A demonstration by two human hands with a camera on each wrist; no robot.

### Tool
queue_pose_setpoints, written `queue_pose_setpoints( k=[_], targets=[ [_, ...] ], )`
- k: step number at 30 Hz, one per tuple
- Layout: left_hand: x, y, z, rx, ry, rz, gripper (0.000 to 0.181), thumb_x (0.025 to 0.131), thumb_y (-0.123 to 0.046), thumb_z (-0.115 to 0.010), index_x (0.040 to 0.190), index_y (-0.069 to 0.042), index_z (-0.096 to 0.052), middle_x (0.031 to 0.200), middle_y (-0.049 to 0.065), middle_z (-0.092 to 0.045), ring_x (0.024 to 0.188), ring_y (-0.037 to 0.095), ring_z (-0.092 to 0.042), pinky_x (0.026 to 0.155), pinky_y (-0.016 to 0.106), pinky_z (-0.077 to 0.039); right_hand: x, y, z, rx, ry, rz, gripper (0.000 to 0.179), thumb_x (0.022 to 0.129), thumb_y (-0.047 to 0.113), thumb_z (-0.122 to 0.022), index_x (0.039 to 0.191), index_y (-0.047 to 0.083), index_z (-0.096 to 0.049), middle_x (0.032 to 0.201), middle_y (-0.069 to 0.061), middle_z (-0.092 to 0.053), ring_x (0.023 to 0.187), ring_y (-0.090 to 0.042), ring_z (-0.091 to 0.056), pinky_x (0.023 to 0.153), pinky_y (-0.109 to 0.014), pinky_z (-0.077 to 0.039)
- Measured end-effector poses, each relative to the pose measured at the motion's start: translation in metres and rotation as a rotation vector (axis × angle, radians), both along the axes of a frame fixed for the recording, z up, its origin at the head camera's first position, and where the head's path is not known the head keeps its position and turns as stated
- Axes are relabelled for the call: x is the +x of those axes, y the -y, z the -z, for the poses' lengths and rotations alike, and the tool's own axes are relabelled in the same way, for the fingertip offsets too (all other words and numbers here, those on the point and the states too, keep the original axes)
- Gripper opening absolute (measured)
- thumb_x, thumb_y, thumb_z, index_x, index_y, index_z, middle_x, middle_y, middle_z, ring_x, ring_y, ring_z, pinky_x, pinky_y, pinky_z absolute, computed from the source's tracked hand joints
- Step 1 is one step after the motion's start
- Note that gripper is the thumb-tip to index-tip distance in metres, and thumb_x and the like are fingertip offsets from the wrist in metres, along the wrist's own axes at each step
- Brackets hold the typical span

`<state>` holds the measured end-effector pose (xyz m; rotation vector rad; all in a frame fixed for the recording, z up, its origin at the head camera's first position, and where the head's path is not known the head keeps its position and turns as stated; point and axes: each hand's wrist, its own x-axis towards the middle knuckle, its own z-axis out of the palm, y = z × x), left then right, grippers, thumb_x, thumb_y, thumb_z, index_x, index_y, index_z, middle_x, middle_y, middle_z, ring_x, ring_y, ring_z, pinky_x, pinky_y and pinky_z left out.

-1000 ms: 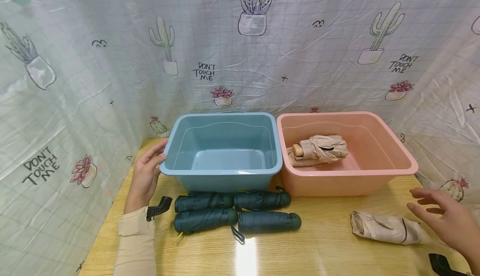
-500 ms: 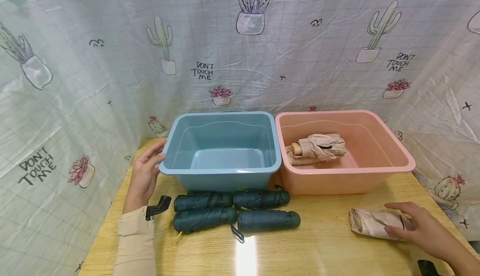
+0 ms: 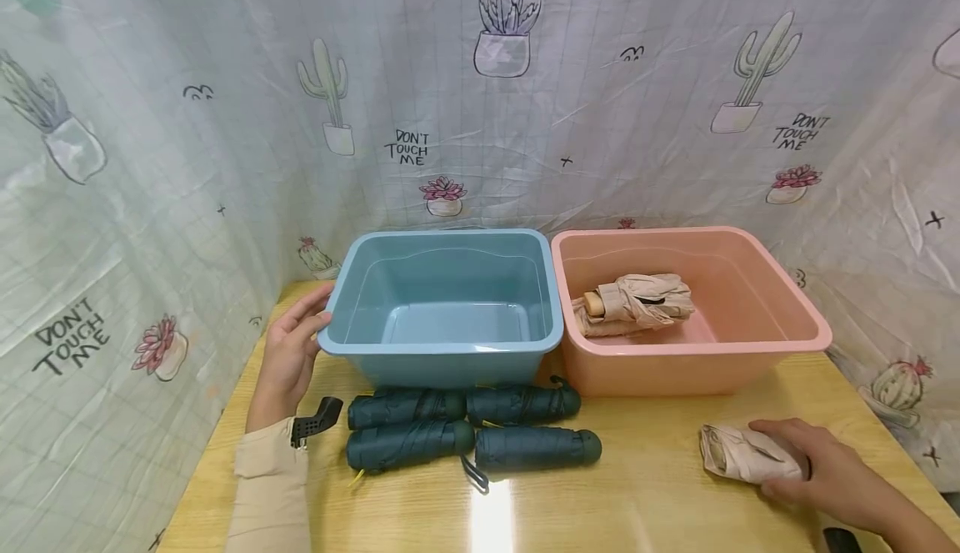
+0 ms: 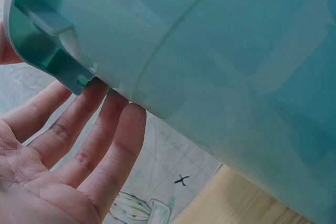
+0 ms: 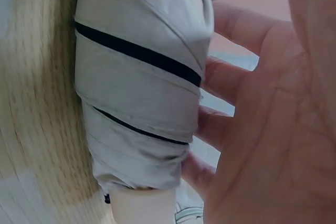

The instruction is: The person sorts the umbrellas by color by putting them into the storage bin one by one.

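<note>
Beige folded umbrella (image 3: 750, 457) lying on its side on the wooden table (image 3: 637, 507), in front of the pink bin (image 3: 675, 374) and toward the person's right. The cloth is rolled into a short, creased cylinder, and its end facing the bins' left side shows loose, layered folds. The right hand (image 3: 832, 474) is clasped about the opposite part, fingers over the far side and thumb along the near side; the fingertips pass out of sight, so the firmness of the grip cannot be judged. The right wrist view adds what the head view conceals beneath the hand: a broad dark band (image 5: 137, 55) crossing the cloth obliquely, a thinner dark line (image 5: 139, 126) roughly parallel to it, and a smooth, pale handle (image 5: 144, 206) projecting from the gathered edge. The left hand (image 3: 292, 353), its fingers extended, touches the end of the blue bin (image 3: 450, 367); the left wrist view alone reveals the fingertips against the outer wall, below the ribbed underside of the rim. Near the blue bin lie four dark green umbrellas (image 3: 537, 447); other beige umbrellas (image 3: 645, 301) rest inside the pink bin.
</note>
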<state>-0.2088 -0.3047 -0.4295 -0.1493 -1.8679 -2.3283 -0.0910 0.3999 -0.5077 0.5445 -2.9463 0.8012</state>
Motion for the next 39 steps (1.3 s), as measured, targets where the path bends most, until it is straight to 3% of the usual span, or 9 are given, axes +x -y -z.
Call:
queue_pose_setpoints(
  k=[4, 11, 15, 24, 28, 39],
  targets=[
    [0.001, 0.000, 0.002, 0.004, -0.001, 0.011, 0.052, 0.102, -0.007, -0.061, 0.150, 0.005, -0.045, 0.122, -0.001, -0.064, 0.103, 0.008, -0.066, 0.079, 0.020, -0.058, 0.002, 0.002, 0.003, 0.050, 0.000, 0.020, 0.066, 0.068, 0.028, -0.095, 0.127, 0.016, -0.068, 0.116, 0.020, -0.064, 0.101, 0.012, -0.054, 0.070, -0.021, -0.046],
    [0.001, 0.001, 0.001, -0.003, -0.005, 0.003, 0.052, 0.102, -0.009, -0.062, 0.150, 0.004, -0.046, 0.121, 0.000, -0.063, 0.103, 0.008, -0.065, 0.079, 0.020, -0.057, -0.003, 0.006, -0.003, 0.074, 0.068, 0.018, 0.065, 0.069, 0.027, -0.095, 0.125, 0.010, -0.066, 0.112, -0.004, -0.068, 0.096, 0.012, -0.050, 0.069, -0.022, -0.044],
    [0.002, 0.001, 0.000, -0.011, -0.009, 0.006, 0.053, 0.102, -0.010, -0.062, 0.150, 0.005, -0.045, 0.122, 0.001, -0.062, 0.103, 0.009, -0.065, 0.079, 0.020, -0.057, -0.005, 0.006, -0.007, 0.082, 0.111, 0.009, 0.064, 0.071, 0.027, -0.094, 0.125, 0.009, -0.066, 0.110, -0.001, -0.066, 0.095, 0.012, -0.049, 0.069, -0.022, -0.044],
    [0.003, 0.000, -0.001, -0.013, -0.023, 0.018, 0.055, 0.103, -0.009, -0.060, 0.152, 0.007, -0.041, 0.124, 0.002, -0.062, 0.105, 0.010, -0.065, 0.080, 0.021, -0.057, -0.007, 0.009, -0.010, 0.115, 0.113, 0.008, 0.064, 0.069, 0.029, -0.095, 0.122, 0.008, -0.067, 0.108, 0.002, -0.064, 0.093, 0.010, -0.048, 0.071, -0.021, -0.045],
    [0.003, 0.001, -0.001, -0.012, -0.021, 0.011, 0.055, 0.103, -0.009, -0.061, 0.152, 0.008, -0.041, 0.124, 0.002, -0.062, 0.105, 0.009, -0.065, 0.079, 0.020, -0.057, -0.006, 0.011, -0.009, 0.132, 0.061, 0.021, 0.064, 0.065, 0.031, -0.097, 0.119, 0.010, -0.068, 0.107, 0.004, -0.064, 0.092, 0.010, -0.048, 0.071, -0.021, -0.045],
    [0.001, 0.000, -0.001, -0.014, -0.002, -0.010, 0.053, 0.102, -0.009, -0.062, 0.150, 0.005, -0.045, 0.123, 0.001, -0.063, 0.105, 0.008, -0.065, 0.081, 0.020, -0.058, -0.005, 0.018, -0.012, 0.113, -0.193, 0.037, 0.072, 0.051, 0.031, -0.101, 0.113, 0.014, -0.070, 0.095, 0.015, -0.056, 0.087, 0.009, -0.043, 0.068, -0.018, -0.039]
  ],
)
